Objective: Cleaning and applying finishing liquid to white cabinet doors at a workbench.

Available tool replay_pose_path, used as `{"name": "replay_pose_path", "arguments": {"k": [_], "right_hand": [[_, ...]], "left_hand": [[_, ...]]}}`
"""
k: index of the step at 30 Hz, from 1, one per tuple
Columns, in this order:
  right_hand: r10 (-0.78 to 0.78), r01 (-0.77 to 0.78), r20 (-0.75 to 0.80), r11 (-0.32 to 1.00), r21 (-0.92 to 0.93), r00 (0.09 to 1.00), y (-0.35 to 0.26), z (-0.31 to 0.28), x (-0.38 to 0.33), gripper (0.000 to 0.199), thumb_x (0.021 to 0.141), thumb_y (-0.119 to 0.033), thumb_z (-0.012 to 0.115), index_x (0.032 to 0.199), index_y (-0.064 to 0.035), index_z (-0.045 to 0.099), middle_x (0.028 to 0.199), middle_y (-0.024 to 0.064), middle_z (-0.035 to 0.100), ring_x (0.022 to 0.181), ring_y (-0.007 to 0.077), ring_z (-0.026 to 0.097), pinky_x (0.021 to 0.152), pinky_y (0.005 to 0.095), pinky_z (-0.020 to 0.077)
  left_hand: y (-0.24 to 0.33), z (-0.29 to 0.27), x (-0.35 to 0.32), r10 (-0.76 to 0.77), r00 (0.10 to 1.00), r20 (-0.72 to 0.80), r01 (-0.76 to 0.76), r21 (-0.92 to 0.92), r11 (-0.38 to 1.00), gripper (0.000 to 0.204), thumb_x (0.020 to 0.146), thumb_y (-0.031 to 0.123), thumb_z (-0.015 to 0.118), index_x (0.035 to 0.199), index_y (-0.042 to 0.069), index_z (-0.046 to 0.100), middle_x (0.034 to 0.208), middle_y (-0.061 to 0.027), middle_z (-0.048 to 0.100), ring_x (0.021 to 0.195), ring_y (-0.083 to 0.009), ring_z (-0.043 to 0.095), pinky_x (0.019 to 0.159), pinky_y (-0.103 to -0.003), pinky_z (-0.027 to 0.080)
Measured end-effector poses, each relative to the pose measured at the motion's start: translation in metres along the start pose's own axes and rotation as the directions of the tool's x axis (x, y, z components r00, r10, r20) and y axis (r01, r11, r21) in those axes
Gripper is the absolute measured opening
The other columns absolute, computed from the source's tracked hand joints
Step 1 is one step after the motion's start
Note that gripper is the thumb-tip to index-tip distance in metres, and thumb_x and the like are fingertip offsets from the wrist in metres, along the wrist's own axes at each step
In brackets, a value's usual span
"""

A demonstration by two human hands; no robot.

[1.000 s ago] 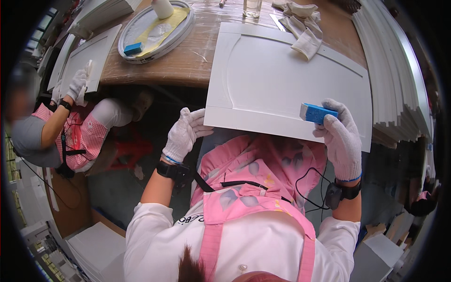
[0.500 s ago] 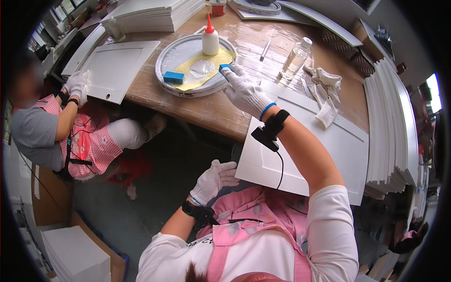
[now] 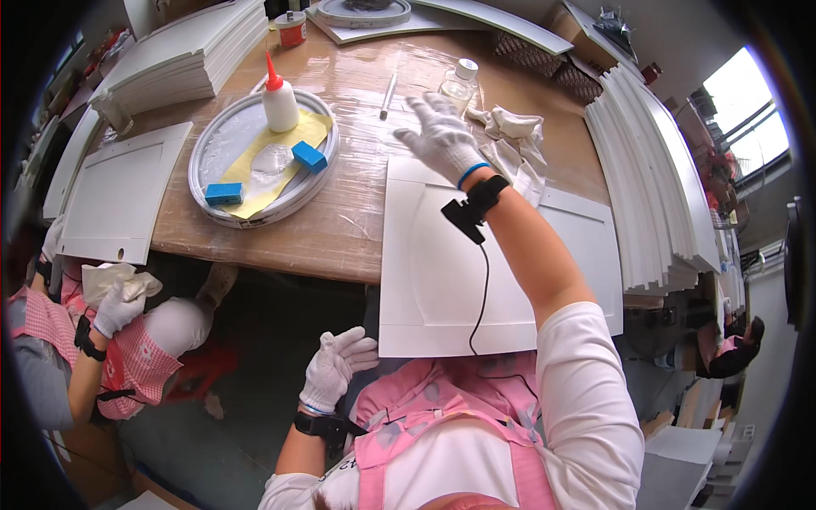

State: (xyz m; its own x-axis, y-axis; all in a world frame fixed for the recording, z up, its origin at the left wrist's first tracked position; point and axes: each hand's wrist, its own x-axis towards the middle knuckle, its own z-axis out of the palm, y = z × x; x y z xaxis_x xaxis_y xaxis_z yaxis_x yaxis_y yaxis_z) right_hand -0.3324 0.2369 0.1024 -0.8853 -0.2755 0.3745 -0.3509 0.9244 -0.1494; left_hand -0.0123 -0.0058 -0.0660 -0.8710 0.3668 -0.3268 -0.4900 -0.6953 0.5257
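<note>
My right hand [image 3: 444, 140], in a white knit glove, reaches over the table with its fingers spread and nothing in them. It is nearest to a clear bottle [image 3: 458, 87] with a white cap, and partly covers it. Beside that lies a crumpled white cloth [image 3: 512, 124]. My left hand [image 3: 337, 370], also gloved, has its fingers stretched out by the left edge of a white framed panel [image 3: 432, 272]; whether it touches the edge I cannot tell. A blue block [image 3: 309, 157] and a second blue block [image 3: 224, 194] rest on a yellow sheet [image 3: 316, 129] with white paste.
A round grey lid [image 3: 197, 174] carries the sheet and a red-tipped squeeze bottle [image 3: 280, 105]. A slim pen-like tool [image 3: 389, 95] lies beyond. Panel stacks [image 3: 654, 187] stand right and far left. At left, a co-worker's gloved hand [image 3: 119, 311] holds a white cloth beside another panel [image 3: 123, 191].
My right hand has let go of a blue block, now on the yellow sheet, and moved right toward the clear bottle. The view has turned right. The co-worker's hand now holds a cloth.
</note>
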Motion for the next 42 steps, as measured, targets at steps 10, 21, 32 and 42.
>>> {"name": "replay_pose_path", "arguments": {"k": [10,21,32,42], "right_hand": [[0.551,-0.440,-0.423,0.833,0.335,0.720,0.157,-0.021,-0.003,0.028,0.088,-0.031,0.067,0.096,-0.0042,0.068,0.096,0.0180,0.066,0.097,0.0354,0.063,0.087,0.0425,0.0498],[0.791,-0.812,0.211,0.582,0.030,0.575,0.175,0.029,0.082,0.093,0.071,-0.055,0.074,0.137,0.0020,0.040,0.131,0.0242,0.056,0.123,0.0402,0.055,0.099,0.0494,0.0460],[0.730,-0.658,0.064,0.570,0.492,0.681,0.186,0.024,0.073,0.094,0.077,-0.045,0.072,0.145,0.0060,0.031,0.126,0.0272,0.059,0.121,0.0372,0.057,0.099,0.0411,0.0465],[0.537,-0.630,0.423,0.769,0.110,0.730,0.061,0.062,0.098,0.097,0.073,-0.058,0.074,0.139,0.0015,0.037,0.132,0.0233,0.057,0.123,0.0385,0.056,0.101,0.0458,0.0458]], "left_hand": [[0.000,-0.010,-0.006,-0.045,0.994,-0.101,0.041,-0.042,0.998,0.069,0.101,0.056,0.035,0.134,-0.004,0.050,0.117,-0.0250,0.065,0.102,-0.0357,0.067,0.092,-0.048,0.055],[0.010,-0.001,-0.008,-0.012,0.938,-0.346,0.059,0.125,0.990,0.074,0.100,0.058,0.034,0.134,-0.006,0.045,0.112,-0.0245,0.065,0.097,-0.0343,0.068,0.090,-0.048,0.055],[0.014,0.000,0.009,-0.031,0.937,-0.348,0.105,0.194,0.975,0.084,0.097,0.064,0.037,0.139,-0.009,0.039,0.115,-0.0272,0.061,0.099,-0.0360,0.066,0.091,-0.049,0.054],[0.013,-0.006,0.004,-0.031,0.935,-0.354,0.095,0.164,0.982,0.080,0.098,0.063,0.036,0.137,-0.007,0.042,0.113,-0.0248,0.063,0.095,-0.0343,0.067,0.089,-0.048,0.054]]}}
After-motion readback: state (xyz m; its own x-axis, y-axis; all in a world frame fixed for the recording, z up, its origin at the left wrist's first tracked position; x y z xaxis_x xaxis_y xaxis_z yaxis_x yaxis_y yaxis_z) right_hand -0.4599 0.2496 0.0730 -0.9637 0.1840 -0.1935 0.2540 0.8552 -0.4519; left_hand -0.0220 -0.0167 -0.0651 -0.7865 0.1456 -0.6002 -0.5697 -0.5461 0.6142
